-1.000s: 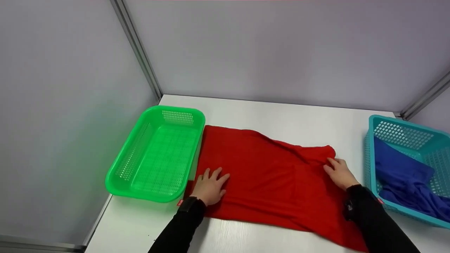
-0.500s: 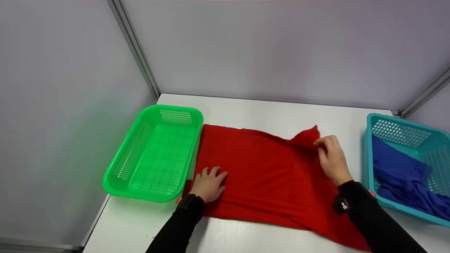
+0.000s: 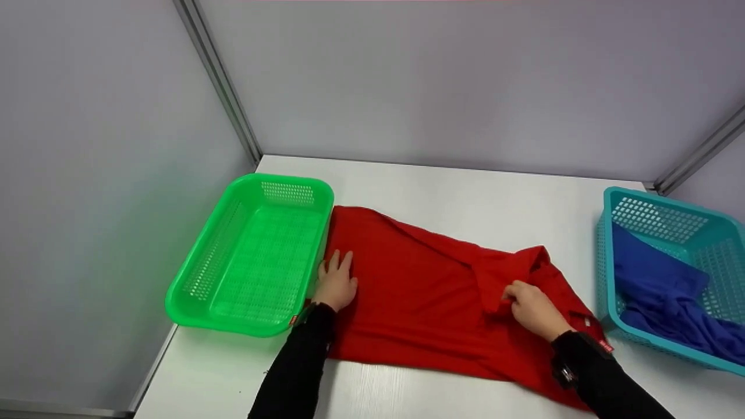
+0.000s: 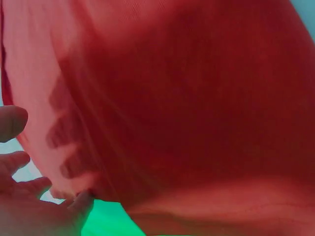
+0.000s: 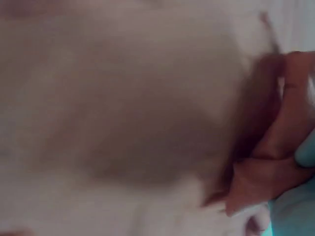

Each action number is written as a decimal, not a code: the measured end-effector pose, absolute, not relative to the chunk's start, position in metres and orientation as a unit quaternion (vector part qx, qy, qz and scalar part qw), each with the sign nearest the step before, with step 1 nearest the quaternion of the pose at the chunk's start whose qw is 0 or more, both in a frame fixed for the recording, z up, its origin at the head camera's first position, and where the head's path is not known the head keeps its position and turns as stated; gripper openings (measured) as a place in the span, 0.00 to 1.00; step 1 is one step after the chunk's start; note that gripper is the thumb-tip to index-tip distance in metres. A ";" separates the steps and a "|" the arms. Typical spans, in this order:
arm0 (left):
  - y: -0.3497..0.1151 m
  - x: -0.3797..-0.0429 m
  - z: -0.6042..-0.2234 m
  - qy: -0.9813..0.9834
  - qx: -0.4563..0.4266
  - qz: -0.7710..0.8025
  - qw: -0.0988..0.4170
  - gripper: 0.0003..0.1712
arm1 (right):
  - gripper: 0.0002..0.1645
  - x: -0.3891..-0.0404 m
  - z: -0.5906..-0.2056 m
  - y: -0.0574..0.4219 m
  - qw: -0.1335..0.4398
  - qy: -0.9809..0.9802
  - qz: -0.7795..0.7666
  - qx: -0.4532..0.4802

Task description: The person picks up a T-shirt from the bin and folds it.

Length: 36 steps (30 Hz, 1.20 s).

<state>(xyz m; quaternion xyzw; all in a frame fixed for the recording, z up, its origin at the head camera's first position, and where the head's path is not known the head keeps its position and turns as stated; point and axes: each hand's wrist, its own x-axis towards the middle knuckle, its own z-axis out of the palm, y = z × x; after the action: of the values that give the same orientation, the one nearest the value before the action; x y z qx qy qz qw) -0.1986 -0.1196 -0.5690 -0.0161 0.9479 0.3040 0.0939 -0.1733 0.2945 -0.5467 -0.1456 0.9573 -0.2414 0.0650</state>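
A red T-shirt [image 3: 413, 291] lies spread across the white table, its hem side by the green basket and its neck end toward the right. My right hand [image 3: 534, 308] pinches a sleeve flap that is turned inward over the shirt's body. In the right wrist view most of the picture is blurred, with the folded cloth [image 5: 266, 179] at the right. My left hand [image 3: 336, 285] is at the shirt's left edge, right beside the basket, fingers extended. The left wrist view shows those fingers [image 4: 29, 189] straight and spread, casting a shadow on the red cloth.
A green plastic basket [image 3: 321, 230] with nothing in it stands at the left. At the right, a teal basket [image 3: 605, 256] holds crumpled blue cloth [image 3: 657, 273]. Grey panels [image 3: 436, 81] enclose the table [image 3: 372, 387] at the back and sides.
The right hand lifted the shirt's far right corner and brought it toward the person, folding it inward. The left hand slid left and slightly away, to the shirt's edge by the green basket.
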 end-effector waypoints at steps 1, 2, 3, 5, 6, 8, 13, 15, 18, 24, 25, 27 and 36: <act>-0.119 -0.199 -0.571 0.952 -0.016 0.288 0.099 0.37 | 0.16 -0.172 -0.549 0.297 0.070 0.960 -0.236 -0.136; -0.119 -0.199 -0.572 0.957 -0.015 0.270 0.104 0.37 | 0.14 -0.171 -0.551 0.300 0.075 0.962 -0.233 -0.124; -0.119 -0.198 -0.573 0.961 -0.013 0.255 0.104 0.37 | 0.13 -0.171 -0.552 0.303 0.080 0.963 -0.229 -0.112; -0.119 -0.197 -0.574 0.969 -0.006 0.229 0.094 0.38 | 0.10 -0.171 -0.553 0.308 0.089 0.966 -0.225 -0.091; -0.119 -0.197 -0.575 0.972 -0.002 0.218 0.084 0.37 | 0.10 -0.171 -0.553 0.310 0.094 0.967 -0.224 -0.079; -0.119 -0.196 -0.576 0.978 0.007 0.202 0.057 0.34 | 0.10 -0.172 -0.553 0.314 0.101 0.969 -0.219 -0.060; -0.117 -0.195 -0.575 0.983 0.035 0.177 -0.012 0.18 | 0.13 -0.174 -0.555 0.317 0.119 0.974 -0.188 -0.048; -0.116 -0.197 -0.576 0.981 0.044 0.184 -0.040 0.13 | 0.13 -0.173 -0.557 0.316 0.116 0.976 -0.173 -0.061; -0.115 -0.200 -0.579 0.975 0.051 0.207 -0.066 0.19 | 0.16 -0.172 -0.560 0.313 0.097 0.979 -0.158 -0.088; -0.120 -0.211 -0.602 0.976 0.046 0.200 -0.075 0.10 | 0.16 -0.170 -0.565 0.312 0.067 0.981 -0.139 -0.115; -0.120 -0.211 -0.602 0.975 0.044 0.203 -0.074 0.10 | 0.15 -0.170 -0.565 0.313 0.064 0.981 -0.138 -0.118; -0.120 -0.210 -0.598 0.971 0.039 0.223 -0.077 0.14 | 0.14 -0.171 -0.565 0.315 0.065 0.981 -0.139 -0.120; -0.115 -0.202 -0.581 0.965 -0.008 0.262 -0.031 0.33 | 0.09 -0.168 -0.561 0.325 0.079 0.973 -0.161 -0.148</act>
<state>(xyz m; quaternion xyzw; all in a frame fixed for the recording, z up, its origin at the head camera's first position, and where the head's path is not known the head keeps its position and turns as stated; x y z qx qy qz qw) -0.2023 -0.1148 -0.5807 -0.0075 0.9646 0.2619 -0.0308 -0.1681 0.3247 -0.5615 -0.1483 0.9726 -0.1610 0.0786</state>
